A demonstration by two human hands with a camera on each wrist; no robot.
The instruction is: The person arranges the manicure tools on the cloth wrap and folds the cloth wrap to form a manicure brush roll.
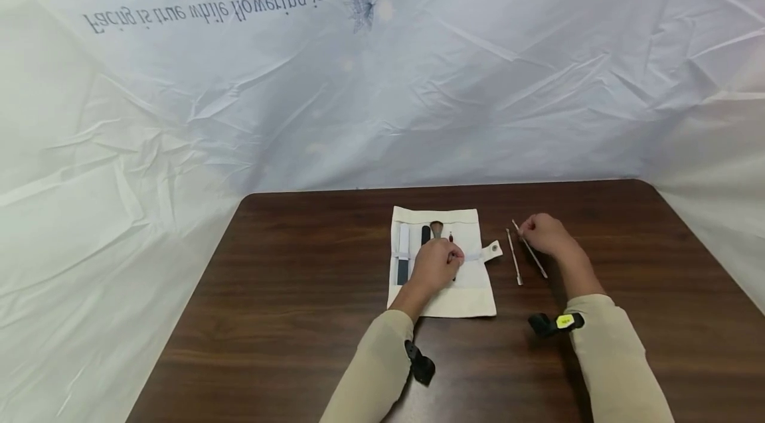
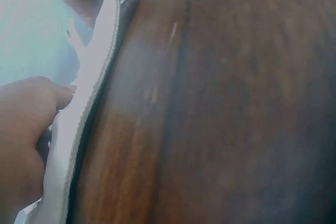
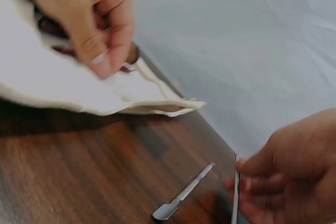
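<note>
A white cloth tool pouch point(image 1: 460, 303) lies unfolded on the table. My left hand point(image 1: 438, 265) is over its middle, thumb and forefinger pinched together at the pale elastic band point(image 1: 474, 257). A makeup brush point(image 1: 437, 228), a black-ended tool point(image 1: 425, 234), a grey-and-white file point(image 1: 403, 270) and a thin dark red tool point(image 1: 451, 237) sit in the pouch, partly hidden by that hand. To the right, my right hand point(image 1: 545, 234) pinches a slim metal cuticle pusher point(image 3: 235, 190) between thumb and fingers. A second metal cuticle pusher point(image 3: 184, 192) lies on the wood beside it.
The dark brown wooden table point(image 1: 287, 317) has rounded far corners. White sheeting point(image 1: 382, 111) with printed writing hangs behind it and along the sides. A snap tab point(image 1: 493, 251) sticks out from the pouch's right side, near the loose pusher.
</note>
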